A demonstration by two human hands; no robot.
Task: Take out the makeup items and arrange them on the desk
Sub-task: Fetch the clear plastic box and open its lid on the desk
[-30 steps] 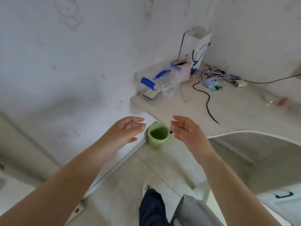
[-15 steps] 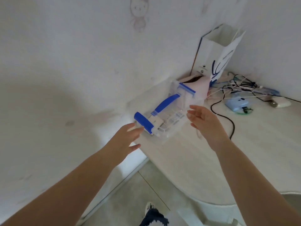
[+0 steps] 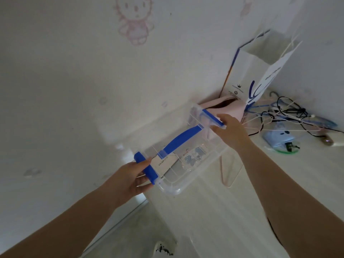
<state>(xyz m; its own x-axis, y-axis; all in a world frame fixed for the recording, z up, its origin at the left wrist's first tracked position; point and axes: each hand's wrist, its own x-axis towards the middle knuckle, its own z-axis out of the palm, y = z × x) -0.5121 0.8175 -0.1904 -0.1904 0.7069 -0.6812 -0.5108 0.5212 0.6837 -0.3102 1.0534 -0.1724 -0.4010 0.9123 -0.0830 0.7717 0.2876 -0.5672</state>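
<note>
Clear plastic, the box (image 3: 188, 164) sits at the table's (image 3: 214, 211) left edge, close to the wall (image 3: 74, 90), with a blue handle (image 3: 179, 140) running along its lid and a blue latch at each end. The left hand (image 3: 130, 178) holds the near latch (image 3: 146, 167): its thumb lies over the top of the blue clip and its fingers curl under the end of the box. The right hand (image 3: 230, 130) holds the far latch (image 3: 213, 118), with its fingers bent round the clip. Both grips are closed on the latches. The lid is still on. Through the clear plastic, white and pale cards or packets show inside, but what they are cannot be told.

Just behind the box, toward the table's back left corner, lies a pink pouch (image 3: 226, 107), its mouth open. A white paper bag (image 3: 260, 71) with blue marks stands upright in that corner, against the wall. To the right of it, along the back edge, is a tangle of cables (image 3: 290, 112), with a pale blue gadget (image 3: 279, 136) just in front of them. A pink hanger (image 3: 228, 175) lies on the table beside the box's right side. Below the table's near edge are a tiled floor (image 3: 134, 233) and the tip of a shoe (image 3: 163, 250).
</note>
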